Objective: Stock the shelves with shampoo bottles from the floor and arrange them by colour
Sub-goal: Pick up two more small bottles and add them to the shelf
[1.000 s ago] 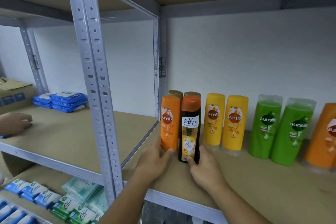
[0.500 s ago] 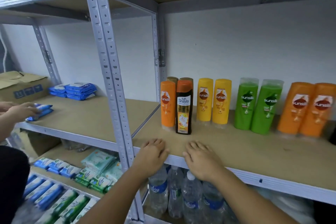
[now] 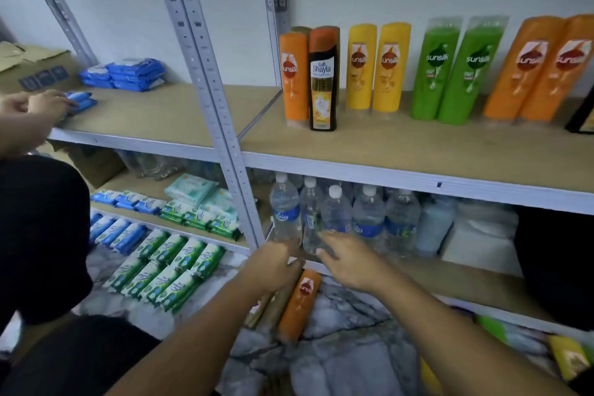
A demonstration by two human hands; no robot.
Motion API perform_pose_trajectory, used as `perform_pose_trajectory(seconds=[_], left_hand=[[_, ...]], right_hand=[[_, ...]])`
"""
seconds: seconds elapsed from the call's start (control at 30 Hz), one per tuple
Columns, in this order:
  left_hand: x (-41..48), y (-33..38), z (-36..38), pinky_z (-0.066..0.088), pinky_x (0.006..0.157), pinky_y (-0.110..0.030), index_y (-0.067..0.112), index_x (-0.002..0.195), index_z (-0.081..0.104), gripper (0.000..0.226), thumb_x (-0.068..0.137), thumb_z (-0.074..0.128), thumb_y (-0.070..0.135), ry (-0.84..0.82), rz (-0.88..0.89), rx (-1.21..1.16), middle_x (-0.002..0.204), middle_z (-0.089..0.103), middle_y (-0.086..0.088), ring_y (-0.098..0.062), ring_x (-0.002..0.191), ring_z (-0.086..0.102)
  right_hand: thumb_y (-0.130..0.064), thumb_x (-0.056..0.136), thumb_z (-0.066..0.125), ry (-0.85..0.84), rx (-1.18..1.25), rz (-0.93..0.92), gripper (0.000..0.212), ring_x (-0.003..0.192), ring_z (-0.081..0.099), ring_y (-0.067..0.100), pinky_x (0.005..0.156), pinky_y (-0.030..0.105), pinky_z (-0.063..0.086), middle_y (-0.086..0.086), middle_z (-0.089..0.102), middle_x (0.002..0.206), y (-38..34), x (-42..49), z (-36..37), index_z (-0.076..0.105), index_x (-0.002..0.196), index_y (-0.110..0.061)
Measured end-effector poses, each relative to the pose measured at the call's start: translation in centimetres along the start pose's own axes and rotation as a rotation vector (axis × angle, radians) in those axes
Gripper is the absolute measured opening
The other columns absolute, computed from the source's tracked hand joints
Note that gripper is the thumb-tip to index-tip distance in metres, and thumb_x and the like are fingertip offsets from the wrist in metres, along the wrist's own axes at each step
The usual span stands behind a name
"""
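Note:
On the wooden shelf (image 3: 401,151) stand an orange bottle (image 3: 293,77), a dark Shayla bottle (image 3: 323,80), two yellow bottles (image 3: 377,67), two green bottles (image 3: 456,74) and two more orange bottles (image 3: 540,71). Down on the marbled floor lies an orange shampoo bottle (image 3: 299,305) beside some brownish bottles (image 3: 268,309). My left hand (image 3: 276,264) hovers just above them, fingers loosely bent, holding nothing. My right hand (image 3: 350,264) is spread open over the floor, in front of the lower shelf.
Water bottles (image 3: 340,215) fill the lower shelf behind my hands. A grey upright post (image 3: 205,90) divides the racks. Another person's hands (image 3: 38,106) handle blue packs on the left shelf. Green and blue packets (image 3: 160,270) lie on the floor at left.
Both my hands left the shelf edge and dropped to the floor bottles. The view tilted downward, and the Shayla bottle stays standing on the shelf.

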State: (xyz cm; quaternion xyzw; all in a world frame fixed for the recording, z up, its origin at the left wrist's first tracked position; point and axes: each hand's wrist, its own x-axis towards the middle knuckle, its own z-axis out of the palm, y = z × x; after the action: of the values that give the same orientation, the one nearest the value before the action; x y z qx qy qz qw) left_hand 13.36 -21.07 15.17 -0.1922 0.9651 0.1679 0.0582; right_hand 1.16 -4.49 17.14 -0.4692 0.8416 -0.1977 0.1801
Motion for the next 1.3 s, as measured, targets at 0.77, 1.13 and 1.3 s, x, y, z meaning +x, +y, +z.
perform_pose_trajectory(seconds=[0.77,1.13,1.3], left_hand=[[2.0,-9.2,18.1,0.047,0.087,-0.041,0.017,0.140,0.050,0.049,0.096,0.046,0.038,-0.306,-0.361,-0.055,0.137,0.056,-0.016,-0.039,0.114,0.059],[5.3,-10.2,23.7,0.053,0.086,-0.045,0.029,0.141,0.045,0.050,0.093,0.058,0.032,-0.086,-0.419,-0.271,0.135,0.051,-0.013,-0.038,0.109,0.060],[6.5,-9.4,24.9,0.053,0.090,-0.044,0.027,0.123,0.045,0.057,0.074,0.072,0.037,-0.060,-0.435,-0.584,0.117,0.062,-0.004,-0.026,0.107,0.063]], right_hand=[[-0.035,0.101,0.053,-0.401,0.462,0.505,0.034,0.123,0.057,0.020,0.098,0.027,0.044,-0.001,0.059,0.134,7.3,3.8,20.1,0.057,0.134,-0.027],[-0.039,0.090,0.068,-0.156,0.858,0.707,0.063,0.122,0.060,0.016,0.104,0.051,0.050,-0.009,0.059,0.139,11.5,8.5,26.7,0.040,0.146,-0.043],[-0.037,0.083,0.078,-0.089,0.777,0.817,0.079,0.129,0.054,0.025,0.106,0.054,0.045,-0.004,0.054,0.145,11.6,8.8,26.8,0.034,0.149,-0.040]])
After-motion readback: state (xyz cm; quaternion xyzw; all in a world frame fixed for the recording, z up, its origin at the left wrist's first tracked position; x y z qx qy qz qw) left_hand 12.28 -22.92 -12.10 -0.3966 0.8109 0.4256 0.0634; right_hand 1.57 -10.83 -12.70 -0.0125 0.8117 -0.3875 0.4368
